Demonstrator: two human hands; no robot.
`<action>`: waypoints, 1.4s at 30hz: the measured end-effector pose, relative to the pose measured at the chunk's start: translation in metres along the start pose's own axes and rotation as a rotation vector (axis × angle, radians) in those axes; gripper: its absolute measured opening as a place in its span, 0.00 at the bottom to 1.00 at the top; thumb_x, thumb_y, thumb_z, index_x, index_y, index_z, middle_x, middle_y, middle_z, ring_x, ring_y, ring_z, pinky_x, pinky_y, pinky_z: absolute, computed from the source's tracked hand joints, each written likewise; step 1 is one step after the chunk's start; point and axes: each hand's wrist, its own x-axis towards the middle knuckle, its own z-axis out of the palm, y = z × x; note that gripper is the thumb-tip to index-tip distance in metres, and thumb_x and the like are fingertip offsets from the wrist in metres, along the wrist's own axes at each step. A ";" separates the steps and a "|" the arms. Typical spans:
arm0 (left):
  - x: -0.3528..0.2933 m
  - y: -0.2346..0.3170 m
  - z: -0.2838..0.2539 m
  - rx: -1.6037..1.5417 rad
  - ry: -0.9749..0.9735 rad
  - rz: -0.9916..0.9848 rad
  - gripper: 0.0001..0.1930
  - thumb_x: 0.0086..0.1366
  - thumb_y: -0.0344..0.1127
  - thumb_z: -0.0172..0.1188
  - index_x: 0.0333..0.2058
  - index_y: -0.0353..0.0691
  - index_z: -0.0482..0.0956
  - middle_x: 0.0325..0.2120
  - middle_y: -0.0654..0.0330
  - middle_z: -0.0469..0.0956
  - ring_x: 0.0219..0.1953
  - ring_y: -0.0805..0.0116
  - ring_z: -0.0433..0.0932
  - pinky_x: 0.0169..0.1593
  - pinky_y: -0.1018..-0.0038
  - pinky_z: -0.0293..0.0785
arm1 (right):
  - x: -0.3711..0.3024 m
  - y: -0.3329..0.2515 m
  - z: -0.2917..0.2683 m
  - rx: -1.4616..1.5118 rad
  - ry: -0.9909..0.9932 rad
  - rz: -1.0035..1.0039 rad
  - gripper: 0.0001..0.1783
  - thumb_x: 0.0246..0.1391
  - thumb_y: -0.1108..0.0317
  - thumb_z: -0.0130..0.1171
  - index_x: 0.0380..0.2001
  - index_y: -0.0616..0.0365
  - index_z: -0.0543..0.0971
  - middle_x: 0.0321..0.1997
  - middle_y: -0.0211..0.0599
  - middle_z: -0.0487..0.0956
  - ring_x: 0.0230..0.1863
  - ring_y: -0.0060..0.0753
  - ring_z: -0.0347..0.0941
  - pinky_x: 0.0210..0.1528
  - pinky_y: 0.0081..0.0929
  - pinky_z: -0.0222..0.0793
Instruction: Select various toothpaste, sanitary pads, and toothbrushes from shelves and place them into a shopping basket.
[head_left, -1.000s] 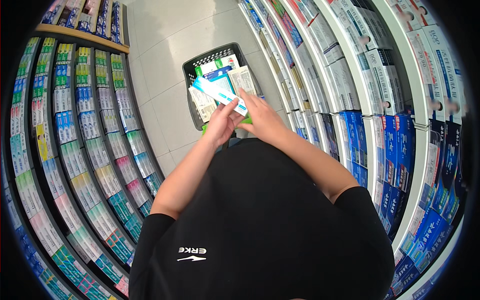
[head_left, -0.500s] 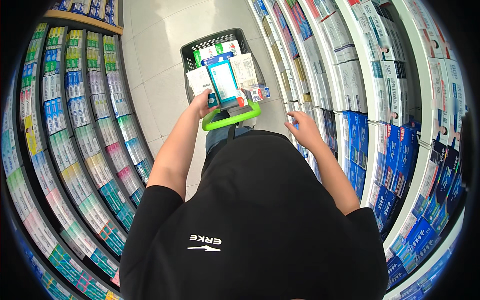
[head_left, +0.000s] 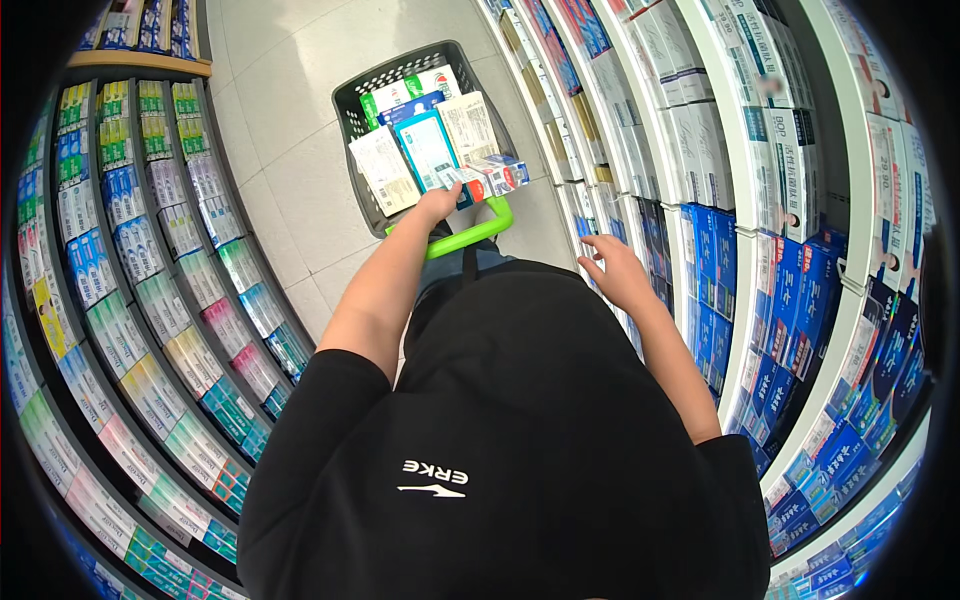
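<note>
A dark grey shopping basket [head_left: 352, 155] with a green handle [head_left: 470, 236] stands in front of me, full of upright boxes. My left hand [head_left: 438, 205] is over its near end, fingers closed on a small dark teal box [head_left: 464, 200] that is mostly hidden. Close to that hand lie a white-and-blue box [head_left: 508, 174] with a red patch beside it, and a teal-framed white box [head_left: 428, 150]. White boxes [head_left: 385, 170] lean on either side. My right hand [head_left: 612, 268] hangs beside the right shelf, empty, its fingers apart.
Shelves of toothpaste-like cartons [head_left: 180, 350] line the left side. White shelving on the right holds white cartons [head_left: 790, 165] and blue cartons [head_left: 712, 260]. A tiled floor [head_left: 280, 140] runs between them.
My left hand has moved right, across the near end of the basket, with the small teal box. The basket appears further left and tilted. My right hand has shifted slightly, still open.
</note>
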 end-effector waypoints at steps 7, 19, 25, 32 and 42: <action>-0.012 -0.034 -0.034 0.178 0.070 0.079 0.45 0.69 0.70 0.41 0.43 0.23 0.83 0.43 0.32 0.82 0.51 0.37 0.80 0.57 0.56 0.75 | 0.032 -0.012 0.008 0.009 0.010 -0.140 0.20 0.62 0.58 0.61 0.53 0.57 0.78 0.54 0.47 0.79 0.57 0.53 0.74 0.59 0.43 0.70; -0.183 0.006 0.002 0.354 0.522 0.326 0.33 0.74 0.61 0.43 0.30 0.39 0.86 0.29 0.40 0.82 0.35 0.38 0.82 0.41 0.48 0.76 | 0.111 -0.044 0.093 -0.299 -0.298 -0.665 0.25 0.56 0.58 0.65 0.54 0.56 0.75 0.51 0.41 0.80 0.56 0.47 0.76 0.58 0.44 0.71; -0.179 0.006 -0.008 0.411 0.467 0.284 0.31 0.74 0.60 0.42 0.35 0.41 0.88 0.29 0.41 0.83 0.36 0.39 0.82 0.42 0.49 0.77 | 0.114 -0.040 0.100 -0.227 -0.218 -0.661 0.15 0.55 0.63 0.62 0.44 0.52 0.74 0.44 0.41 0.79 0.52 0.48 0.77 0.54 0.45 0.71; -0.192 0.000 0.009 0.379 0.544 0.387 0.25 0.74 0.54 0.47 0.39 0.40 0.87 0.31 0.42 0.82 0.36 0.40 0.81 0.41 0.48 0.75 | 0.105 -0.029 0.101 -0.185 -0.106 -0.683 0.19 0.57 0.55 0.63 0.47 0.52 0.78 0.46 0.40 0.81 0.55 0.48 0.76 0.53 0.48 0.71; -0.219 -0.035 0.065 0.540 0.543 0.803 0.23 0.63 0.38 0.66 0.56 0.41 0.75 0.37 0.50 0.80 0.42 0.48 0.79 0.44 0.54 0.73 | 0.059 -0.006 0.109 -0.215 -0.108 -0.583 0.29 0.56 0.35 0.60 0.43 0.49 0.80 0.40 0.35 0.82 0.49 0.44 0.78 0.49 0.45 0.71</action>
